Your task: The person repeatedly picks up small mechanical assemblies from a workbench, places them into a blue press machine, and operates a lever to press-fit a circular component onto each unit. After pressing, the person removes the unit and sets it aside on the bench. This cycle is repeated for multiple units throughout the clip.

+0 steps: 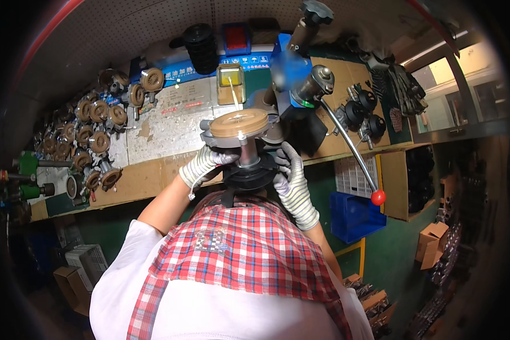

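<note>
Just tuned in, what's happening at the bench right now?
A person in striped gloves holds an assembly with a tan disc on top and a black base. The left hand and right hand grip it from either side, beside a blue lever press. Similar tan-disc parts lie at the left of the bench.

Striped gloves (292, 187), tan disc (239, 123), blk base (249, 177), red-plaid apron (243, 249).

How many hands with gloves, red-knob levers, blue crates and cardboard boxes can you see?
Gloved hands: 2, the left hand and the right hand, both on the tan-topped part
Levers with a red knob: 1
Blue crates: 1
Cardboard boxes: 2, one on the floor at right and one at lower left
Total: 6
</note>
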`<state>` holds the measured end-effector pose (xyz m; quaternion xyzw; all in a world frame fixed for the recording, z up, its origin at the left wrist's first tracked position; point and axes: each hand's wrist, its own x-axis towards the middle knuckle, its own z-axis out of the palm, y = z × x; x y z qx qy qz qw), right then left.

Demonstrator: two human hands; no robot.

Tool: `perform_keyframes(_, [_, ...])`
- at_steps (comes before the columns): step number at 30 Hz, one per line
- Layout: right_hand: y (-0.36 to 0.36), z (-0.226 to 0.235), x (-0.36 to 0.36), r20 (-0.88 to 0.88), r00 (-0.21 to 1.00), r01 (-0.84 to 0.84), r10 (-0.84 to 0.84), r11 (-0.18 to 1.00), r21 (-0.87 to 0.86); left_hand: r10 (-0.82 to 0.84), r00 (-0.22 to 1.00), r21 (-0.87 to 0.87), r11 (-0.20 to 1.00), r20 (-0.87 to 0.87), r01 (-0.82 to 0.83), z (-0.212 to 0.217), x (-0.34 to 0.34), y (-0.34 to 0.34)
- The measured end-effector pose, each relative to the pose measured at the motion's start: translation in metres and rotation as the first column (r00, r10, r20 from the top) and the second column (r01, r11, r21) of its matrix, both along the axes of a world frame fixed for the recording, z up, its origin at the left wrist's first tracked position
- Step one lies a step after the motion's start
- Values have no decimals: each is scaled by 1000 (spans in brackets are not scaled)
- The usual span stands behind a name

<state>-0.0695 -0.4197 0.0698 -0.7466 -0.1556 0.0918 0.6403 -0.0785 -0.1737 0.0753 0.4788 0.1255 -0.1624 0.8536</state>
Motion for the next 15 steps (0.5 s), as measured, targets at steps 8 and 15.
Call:
perform_keyframes(8, [-3,1,5,-103,991,91,-85,994,59,10,999,57,998,54,-13,2,0,5])
perform_keyframes(15, [-3,-4,5,-110,991,86,-78,994,65,-21,999,38,999,39,20,-8,1,11])
